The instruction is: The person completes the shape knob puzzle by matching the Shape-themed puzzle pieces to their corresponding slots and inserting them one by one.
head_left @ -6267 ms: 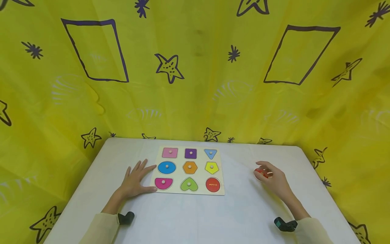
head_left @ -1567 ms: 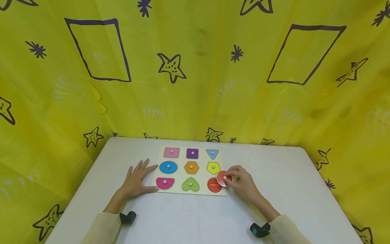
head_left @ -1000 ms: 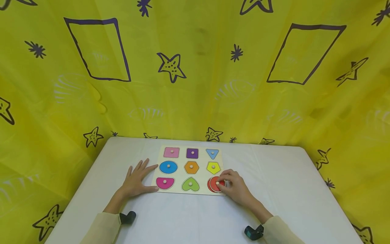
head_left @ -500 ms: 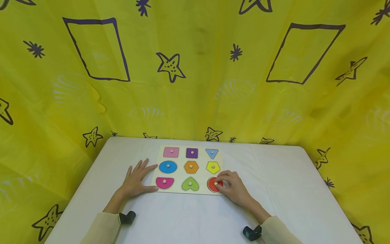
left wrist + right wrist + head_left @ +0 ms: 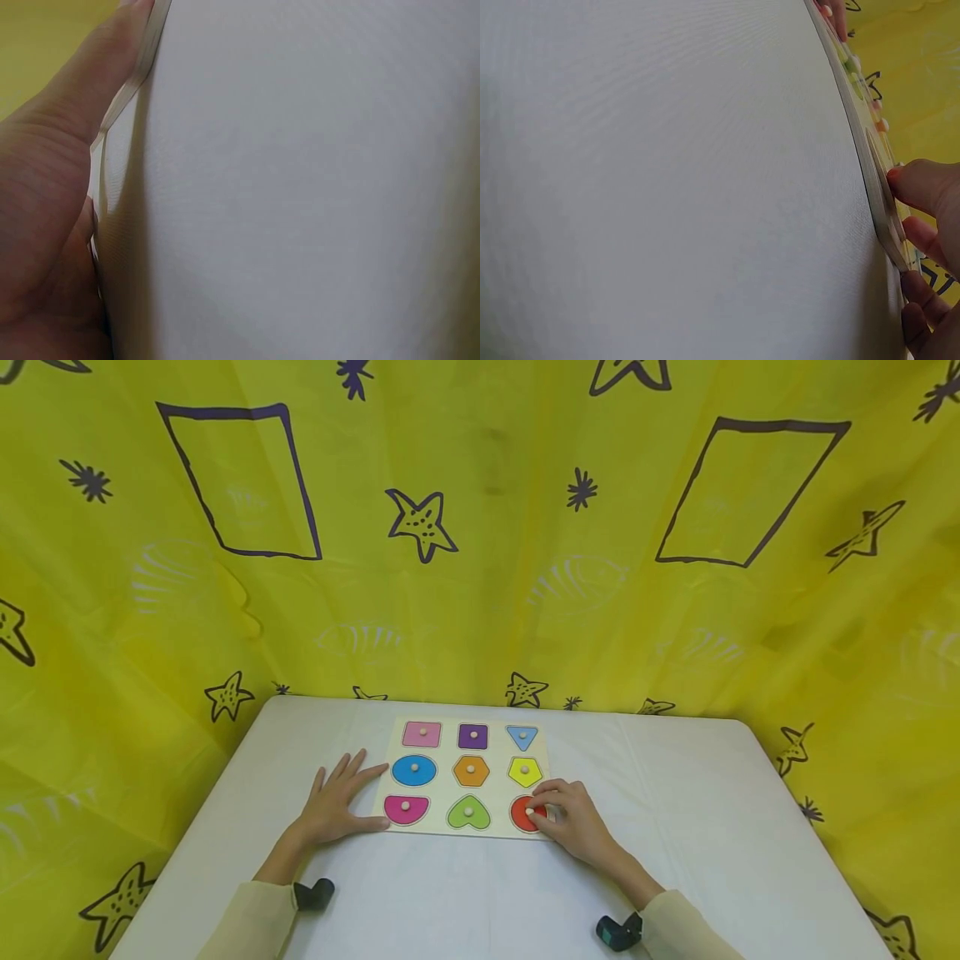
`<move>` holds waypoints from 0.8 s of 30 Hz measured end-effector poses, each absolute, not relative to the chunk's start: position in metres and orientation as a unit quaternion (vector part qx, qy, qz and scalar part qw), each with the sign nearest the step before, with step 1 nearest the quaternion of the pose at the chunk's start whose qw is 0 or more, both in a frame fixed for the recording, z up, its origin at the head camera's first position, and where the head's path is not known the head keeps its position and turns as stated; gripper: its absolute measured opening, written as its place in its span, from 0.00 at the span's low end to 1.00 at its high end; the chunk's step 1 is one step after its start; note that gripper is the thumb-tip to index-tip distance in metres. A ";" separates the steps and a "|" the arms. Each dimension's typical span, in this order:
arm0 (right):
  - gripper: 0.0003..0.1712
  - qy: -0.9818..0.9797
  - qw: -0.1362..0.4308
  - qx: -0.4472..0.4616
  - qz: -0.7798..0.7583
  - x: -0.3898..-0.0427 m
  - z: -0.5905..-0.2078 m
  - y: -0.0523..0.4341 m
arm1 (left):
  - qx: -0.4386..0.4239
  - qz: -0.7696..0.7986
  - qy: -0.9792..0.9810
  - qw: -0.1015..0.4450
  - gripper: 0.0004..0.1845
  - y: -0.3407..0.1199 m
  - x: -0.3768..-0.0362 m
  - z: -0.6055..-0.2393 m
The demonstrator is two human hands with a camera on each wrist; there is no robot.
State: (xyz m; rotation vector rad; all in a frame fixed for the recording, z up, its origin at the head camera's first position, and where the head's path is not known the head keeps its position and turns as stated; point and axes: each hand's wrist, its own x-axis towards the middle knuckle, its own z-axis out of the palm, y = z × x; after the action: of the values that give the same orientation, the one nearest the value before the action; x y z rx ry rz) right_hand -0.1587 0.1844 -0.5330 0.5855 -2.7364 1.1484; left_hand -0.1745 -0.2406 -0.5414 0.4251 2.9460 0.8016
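A cream wooden knob puzzle board [image 5: 440, 787] lies flat on the table, with several coloured shapes in rows. At its lower right corner is the red circle piece [image 5: 519, 814]; my right hand [image 5: 576, 825] pinches its small knob between thumb and forefinger. The piece covers the red printed circle. In the right wrist view, the thumb [image 5: 922, 184] sits over the piece, with other fingers past the board's edge. My left hand [image 5: 330, 810] has its fingers spread, thumb and forefinger against the board's left edge. The left wrist view shows that thumb [image 5: 90, 75] along the edge.
The white-covered table [image 5: 465, 893] extends around the board. Behind it and at both sides hangs a yellow curtain [image 5: 480, 593] with starfish drawings. A dark camera sits at each wrist, the right one [image 5: 618, 933] near the table's front.
My right hand has brought the red circle from the right of the table onto the board and shifted it left over the printed circle. The left hand has stayed at the board's edge.
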 end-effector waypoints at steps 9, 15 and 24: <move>0.08 -0.909 0.037 0.174 0.378 -0.160 -0.531 0.182 | 0.149 0.276 0.949 0.014 0.52 -0.240 -0.171 -0.535; 0.08 -0.911 0.030 0.168 0.374 -0.160 -0.531 0.181 | 0.139 0.266 0.953 0.027 0.52 -0.238 -0.171 -0.534; 0.09 -0.912 0.032 0.167 0.374 -0.160 -0.535 0.182 | 0.145 0.269 0.952 0.020 0.52 -0.239 -0.172 -0.538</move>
State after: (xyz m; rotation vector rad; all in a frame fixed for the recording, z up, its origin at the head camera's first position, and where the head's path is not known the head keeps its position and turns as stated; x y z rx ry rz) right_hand -0.1599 0.1824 -0.5347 0.5151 -2.8079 1.1518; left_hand -0.1716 -0.2393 -0.5376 0.4493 2.9521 0.8350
